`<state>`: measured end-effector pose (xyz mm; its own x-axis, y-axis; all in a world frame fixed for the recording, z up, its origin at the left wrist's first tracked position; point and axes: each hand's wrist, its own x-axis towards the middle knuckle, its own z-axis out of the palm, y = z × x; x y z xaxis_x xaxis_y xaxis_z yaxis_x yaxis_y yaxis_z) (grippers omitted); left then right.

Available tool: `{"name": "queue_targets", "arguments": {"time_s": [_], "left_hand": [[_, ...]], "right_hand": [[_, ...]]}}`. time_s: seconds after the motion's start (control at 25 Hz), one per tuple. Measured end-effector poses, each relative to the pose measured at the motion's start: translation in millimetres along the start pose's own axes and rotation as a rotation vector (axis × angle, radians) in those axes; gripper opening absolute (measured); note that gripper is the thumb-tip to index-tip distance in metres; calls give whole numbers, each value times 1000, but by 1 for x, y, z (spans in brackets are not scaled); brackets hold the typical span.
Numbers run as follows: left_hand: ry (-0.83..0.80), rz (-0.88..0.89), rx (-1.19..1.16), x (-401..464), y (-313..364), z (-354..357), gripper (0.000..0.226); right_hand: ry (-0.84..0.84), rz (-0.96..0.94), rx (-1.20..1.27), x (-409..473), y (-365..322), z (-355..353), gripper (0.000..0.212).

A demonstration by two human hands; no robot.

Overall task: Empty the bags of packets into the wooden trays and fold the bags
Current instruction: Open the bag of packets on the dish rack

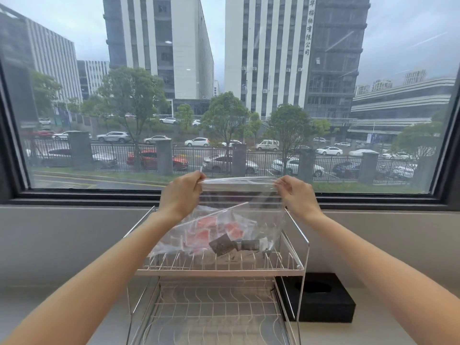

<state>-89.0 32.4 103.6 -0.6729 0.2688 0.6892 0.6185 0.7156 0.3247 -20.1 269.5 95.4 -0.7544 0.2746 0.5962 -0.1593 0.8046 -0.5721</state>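
Observation:
A clear plastic bag (258,207) hangs above the top shelf of a white wire rack (219,271). My left hand (180,194) pinches its upper left corner and my right hand (300,195) pinches its upper right corner, stretching the top edge taut. Dark grey packets (222,244) sit at the bag's bottom, just over the shelf. A second clear bag (199,229) with red packets (206,224) lies tilted on the left of the same shelf, partly behind the held bag. No wooden tray shows.
The wire rack has a lower shelf (214,312) with nothing on it. A black box with an oval hole (321,295) stands to the rack's right on the pale counter (37,302). A large window (224,95) runs along the back.

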Motion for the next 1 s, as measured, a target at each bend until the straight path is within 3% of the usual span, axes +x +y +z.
{"name": "queue_targets", "arguments": {"time_s": [0.44,0.64,1.0], "left_hand": [[73,-74,-566,31,30,-32,14],[103,-89,-666,47,42,-47,13],[83,-219,-1001,48,61,-49,25]], "right_hand": [[102,-86,43,23,-30,-43,22],[166,-140,80,34,-47,-60,24],[96,-38,307,28,-38,-64,23]]}}
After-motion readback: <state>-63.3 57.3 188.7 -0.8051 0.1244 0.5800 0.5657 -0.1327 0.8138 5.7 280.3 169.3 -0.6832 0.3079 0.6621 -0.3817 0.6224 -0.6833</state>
